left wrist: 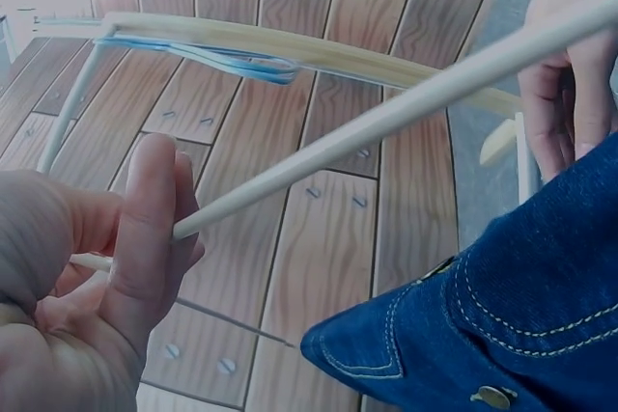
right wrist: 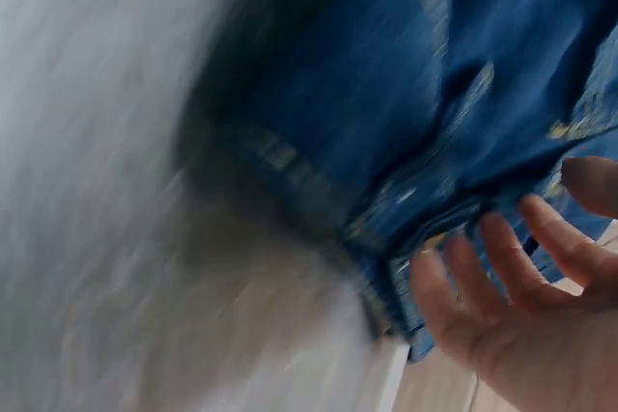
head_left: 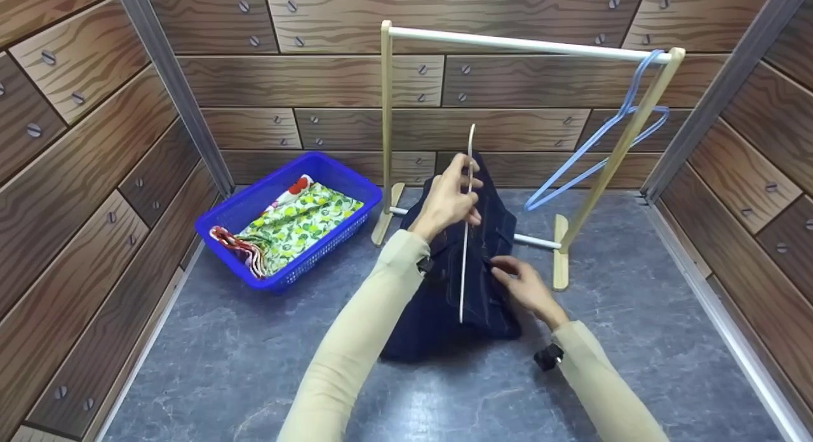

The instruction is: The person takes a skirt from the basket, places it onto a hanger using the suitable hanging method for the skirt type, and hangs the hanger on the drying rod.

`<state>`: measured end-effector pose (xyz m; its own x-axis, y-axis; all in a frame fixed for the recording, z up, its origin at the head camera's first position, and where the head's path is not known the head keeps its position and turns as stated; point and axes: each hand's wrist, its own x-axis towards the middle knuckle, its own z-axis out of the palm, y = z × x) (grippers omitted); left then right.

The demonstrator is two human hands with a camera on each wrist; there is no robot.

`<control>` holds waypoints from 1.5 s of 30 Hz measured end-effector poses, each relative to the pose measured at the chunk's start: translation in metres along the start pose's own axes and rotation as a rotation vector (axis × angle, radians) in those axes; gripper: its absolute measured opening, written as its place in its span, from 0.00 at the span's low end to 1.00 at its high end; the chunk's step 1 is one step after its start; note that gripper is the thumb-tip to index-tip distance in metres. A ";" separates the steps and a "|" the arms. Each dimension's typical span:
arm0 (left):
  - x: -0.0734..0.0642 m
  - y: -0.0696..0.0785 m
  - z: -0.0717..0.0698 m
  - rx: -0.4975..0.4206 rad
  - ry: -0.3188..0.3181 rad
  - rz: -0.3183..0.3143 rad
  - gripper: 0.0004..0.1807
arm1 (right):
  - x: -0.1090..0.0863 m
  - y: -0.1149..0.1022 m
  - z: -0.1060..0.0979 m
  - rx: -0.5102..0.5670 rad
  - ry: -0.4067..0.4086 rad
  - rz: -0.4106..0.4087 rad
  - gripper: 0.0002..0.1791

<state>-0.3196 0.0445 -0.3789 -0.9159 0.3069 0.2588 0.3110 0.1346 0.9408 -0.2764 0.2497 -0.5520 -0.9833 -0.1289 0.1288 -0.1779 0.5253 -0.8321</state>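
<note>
As one surveys from left to right, a rectangular blue plastic basket (head_left: 340, 175) stands first, containing folded printed cloth (head_left: 308, 223), apart from both hands. Next is the left hand (head_left: 450, 197), fingers curled round a slim white hanger (head_left: 465, 251) presented nearly edge-on in the head view. Below it lies a dark-blue denim garment (head_left: 435, 289) with pale stitching, its long axis running away from the person, roughly in line with the hanger. That alignment, in my judgement, governs any coming move. The left hand is nearer the garment's narrow far end; whether hanger and denim touch cannot be determined. The right hand (head_left: 527, 289) is at the garment's right edge, fingers relaxed against the fabric, thumb apart. Further right, a pale-blue wire hanger (head_left: 587, 148) hangs from a light-wood rack's white rail (head_left: 530, 44). The garment partly hides the rack's lower bar (head_left: 537, 241), restricting room there; open grey floor (head_left: 635, 289) extends rightward.
</note>
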 end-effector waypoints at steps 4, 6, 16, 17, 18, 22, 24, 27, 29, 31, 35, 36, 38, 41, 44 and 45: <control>0.004 0.005 -0.002 -0.015 0.006 -0.004 0.24 | -0.010 -0.040 0.003 0.039 0.016 -0.044 0.16; 0.006 0.006 -0.002 -0.018 0.009 -0.006 0.25 | -0.017 -0.063 0.003 0.075 0.016 -0.050 0.15; 0.010 0.010 -0.007 -0.010 0.027 -0.007 0.25 | -0.032 -0.098 0.020 0.111 0.151 -0.200 0.13; 0.010 0.010 -0.007 -0.012 0.032 -0.007 0.25 | -0.033 -0.096 0.023 0.094 0.168 -0.232 0.13; 0.011 0.010 -0.007 -0.017 0.039 -0.005 0.25 | -0.033 -0.095 0.026 0.076 0.182 -0.261 0.13; 0.011 0.011 -0.005 -0.053 0.064 0.013 0.26 | -0.037 -0.102 0.034 0.045 0.216 -0.343 0.07; 0.012 0.011 -0.004 -0.070 0.069 0.025 0.26 | -0.038 -0.105 0.038 0.042 0.243 -0.348 0.04; 0.012 0.011 -0.001 -0.076 0.062 0.043 0.26 | -0.041 -0.108 0.045 0.006 0.302 -0.343 0.06; 0.012 0.011 0.001 -0.087 0.045 0.042 0.26 | -0.043 -0.108 0.050 -0.009 0.339 -0.337 0.08; 0.011 0.012 0.003 -0.106 0.021 0.037 0.26 | -0.044 -0.107 0.054 -0.006 0.375 -0.337 0.10; 0.010 0.015 0.005 -0.116 -0.011 0.015 0.28 | -0.045 -0.105 0.059 0.013 0.432 -0.348 0.12; 0.010 0.016 0.006 -0.104 -0.011 0.011 0.29 | -0.045 -0.105 0.059 0.013 0.442 -0.356 0.11; 0.009 0.017 0.006 -0.058 -0.009 0.013 0.31 | -0.044 -0.105 0.059 0.015 0.456 -0.368 0.11; 0.008 0.015 0.005 0.046 -0.003 0.036 0.30 | -0.042 -0.108 0.056 0.014 0.481 -0.376 0.10; 0.006 0.009 0.002 0.150 0.012 0.060 0.26 | -0.041 -0.113 0.052 0.001 0.504 -0.372 0.09; 0.005 0.007 0.001 0.178 0.020 0.063 0.24 | -0.040 -0.114 0.050 -0.007 0.509 -0.372 0.09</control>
<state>-0.3219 0.0478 -0.3714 -0.8976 0.3013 0.3219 0.4062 0.2810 0.8695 -0.2147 0.1527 -0.4896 -0.7512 0.1116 0.6506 -0.5099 0.5278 -0.6792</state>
